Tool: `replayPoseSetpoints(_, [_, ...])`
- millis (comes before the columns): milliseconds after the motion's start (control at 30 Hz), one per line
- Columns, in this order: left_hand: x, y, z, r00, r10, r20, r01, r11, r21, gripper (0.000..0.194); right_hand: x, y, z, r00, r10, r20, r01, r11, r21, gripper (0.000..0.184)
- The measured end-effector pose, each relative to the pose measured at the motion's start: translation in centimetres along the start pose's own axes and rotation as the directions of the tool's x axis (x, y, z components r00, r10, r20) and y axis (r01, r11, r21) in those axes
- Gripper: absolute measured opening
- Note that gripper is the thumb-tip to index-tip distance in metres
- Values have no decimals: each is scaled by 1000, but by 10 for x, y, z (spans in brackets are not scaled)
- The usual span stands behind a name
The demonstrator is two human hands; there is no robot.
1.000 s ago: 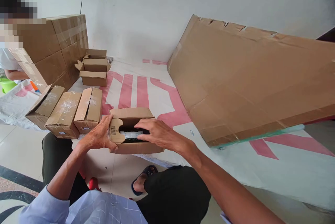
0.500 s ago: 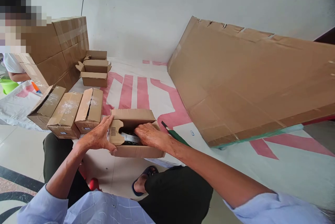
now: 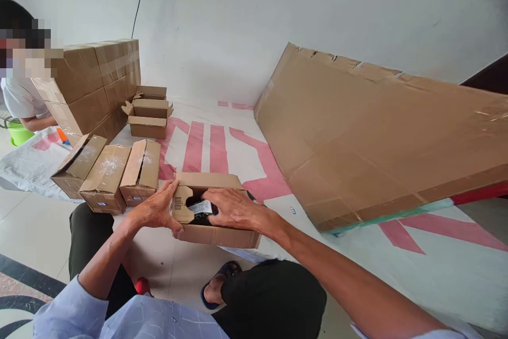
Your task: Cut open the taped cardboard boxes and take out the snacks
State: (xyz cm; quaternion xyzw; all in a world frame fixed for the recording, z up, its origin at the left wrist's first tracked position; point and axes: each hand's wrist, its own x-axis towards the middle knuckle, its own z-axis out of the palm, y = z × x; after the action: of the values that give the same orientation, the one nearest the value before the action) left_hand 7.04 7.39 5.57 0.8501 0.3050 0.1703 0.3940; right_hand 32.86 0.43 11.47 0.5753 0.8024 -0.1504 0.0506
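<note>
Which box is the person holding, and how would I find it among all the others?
Start at the big cardboard sheet leaning on the wall, then look left to the small open box at the mat's near edge. The left hand and right hand both rest on it. Unlike the taped boxes beside it, a dark, labelled item shows inside.

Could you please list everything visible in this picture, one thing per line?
open carton: one, brown, floor centre, black item with white label inside
closed cartons: three, brown, taped, left
open cartons: two, brown, far left
large cartons: stack, brown, by wall
cardboard sheet: one, brown, right
mat: white and pink, floor
other person: far left
left hand: on carton's flap
right hand: fingers on black item
</note>
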Motion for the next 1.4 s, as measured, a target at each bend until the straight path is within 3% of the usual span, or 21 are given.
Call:
replayPoseSetpoints(167, [18,-3,1,998,-51,-22,51,999,-7,126,-22,20,-29,950,69,-306,57,922,382,38])
replayPoseSetpoints(267, [21,0,1,993,-66,-98,67,998,14,130,-29,37,-43,893,189,-408,118,778,617,44])
replayPoseSetpoints(367, [16,16,0,975,-43,-218,49,998,25,127,-29,50,-52,829,293,-476,205,634,746,52])
replayPoseSetpoints(467, [10,38,-4,929,-4,-371,9,1000,13,98,-25,55,-56,796,363,-484,270,503,821,55])
replayPoseSetpoints(533, [11,49,-6,910,-1,-414,-32,997,-73,85,-21,53,-53,784,401,-474,321,392,862,54])
replayPoseSetpoints(600, [16,55,-6,921,-45,-386,-59,966,-253,86,-15,48,-47,774,430,-466,388,260,884,50])
replayPoseSetpoints(700, [26,58,-5,946,-99,-308,-92,832,-547,92,-4,36,-32,764,453,-460,479,80,874,47])
replayPoseSetpoints(767, [32,61,-6,949,-86,-303,-137,753,-644,88,3,28,-21,766,461,-449,514,-18,858,47])
replayPoseSetpoints(867, [40,67,-12,936,-43,-350,-218,709,-671,74,9,16,-6,778,467,-421,531,-129,837,45])
replayPoseSetpoints(1000, [53,68,-26,916,-37,-399,-266,688,-675,67,13,1,6,834,409,-371,474,-187,861,46])
replayPoseSetpoints(1100, [68,62,-32,895,-97,-435,-269,661,-700,68,23,-10,13,866,357,-351,434,-189,881,49])
replayPoseSetpoints(1200, [84,52,-30,874,-195,-446,-249,608,-754,72,41,-18,21,870,337,-360,432,-165,887,50])
replayPoseSetpoints(1400, [110,28,-15,863,-272,-426,-214,567,-795,58,83,-12,35,862,354,-363,435,-148,888,56])
